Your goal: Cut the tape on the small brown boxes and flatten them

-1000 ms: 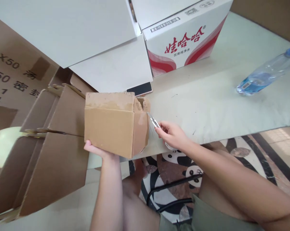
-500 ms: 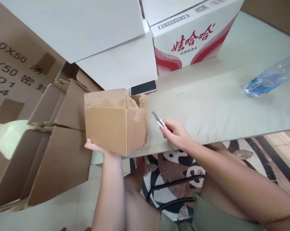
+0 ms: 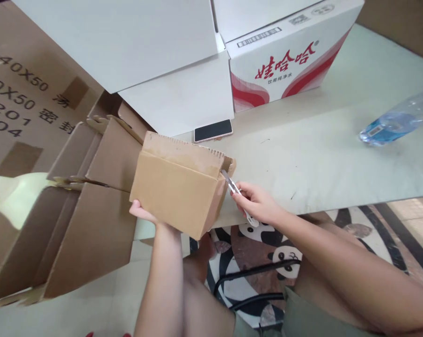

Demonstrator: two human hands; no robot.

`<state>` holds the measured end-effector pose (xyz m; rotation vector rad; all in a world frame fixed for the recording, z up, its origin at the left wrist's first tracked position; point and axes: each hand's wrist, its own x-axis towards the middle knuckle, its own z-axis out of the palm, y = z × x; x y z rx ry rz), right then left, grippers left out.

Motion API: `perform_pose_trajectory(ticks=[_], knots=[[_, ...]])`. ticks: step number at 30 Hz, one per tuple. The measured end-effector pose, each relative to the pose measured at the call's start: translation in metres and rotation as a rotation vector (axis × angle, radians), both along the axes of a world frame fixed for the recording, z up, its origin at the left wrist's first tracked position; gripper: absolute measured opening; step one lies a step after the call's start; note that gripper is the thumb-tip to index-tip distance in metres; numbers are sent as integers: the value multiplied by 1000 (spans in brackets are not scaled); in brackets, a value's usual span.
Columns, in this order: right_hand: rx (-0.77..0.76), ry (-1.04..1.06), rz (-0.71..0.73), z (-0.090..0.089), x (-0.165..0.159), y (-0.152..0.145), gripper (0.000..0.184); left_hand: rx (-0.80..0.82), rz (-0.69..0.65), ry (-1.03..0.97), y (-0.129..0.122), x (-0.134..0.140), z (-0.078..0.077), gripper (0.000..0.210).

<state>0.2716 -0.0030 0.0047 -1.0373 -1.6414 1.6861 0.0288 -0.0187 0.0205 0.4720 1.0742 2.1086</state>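
Note:
A small brown cardboard box (image 3: pixel 174 192) is held tilted above the table's front edge, its torn, jagged flap edge at the top. My left hand (image 3: pixel 144 214) grips it from below at the lower left; the thumb shows on its face and the other fingers are hidden behind it. In my right hand (image 3: pixel 255 202) is a utility knife (image 3: pixel 237 192) with a white handle, the fingers closed around it. Its blade touches or lies right beside the box's upper right corner, by the open gap; I cannot tell whether it is in the cardboard.
Behind the box a phone (image 3: pixel 213 131) lies on the pale table (image 3: pixel 324 154). White cartons (image 3: pixel 183 96), one with red print (image 3: pixel 285 70), stand at the back. A plastic bottle (image 3: pixel 390 124) lies at right. Large opened brown cartons (image 3: pixel 81 234) crowd the left.
The box has turned clockwise and shifted right, its right side dropping. The knife has come up against its upper right corner, and more of the handle shows.

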Motion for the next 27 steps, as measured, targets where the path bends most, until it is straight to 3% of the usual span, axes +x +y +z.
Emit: perform_pose_trajectory(ticks=[9, 16, 19, 22, 24, 27], knots=[[27, -47, 82, -2, -2, -2, 15, 23, 105, 26, 6, 4, 4, 24], [227, -167, 264, 1, -6, -6, 18, 23, 145, 30, 8, 3, 2, 23], [229, -305, 49, 2, 3, 7, 21, 46, 142, 35, 8, -1, 3, 24], [265, -626, -234, -1, 16, 26, 22, 22, 110, 41, 7, -2, 4, 26], [325, -789, -289, -5, 23, 35, 32, -5, 112, 30, 7, -1, 6, 27], [379, -815, -298, -11, 26, 36, 48, -30, 120, 1, 6, 0, 8, 26]])
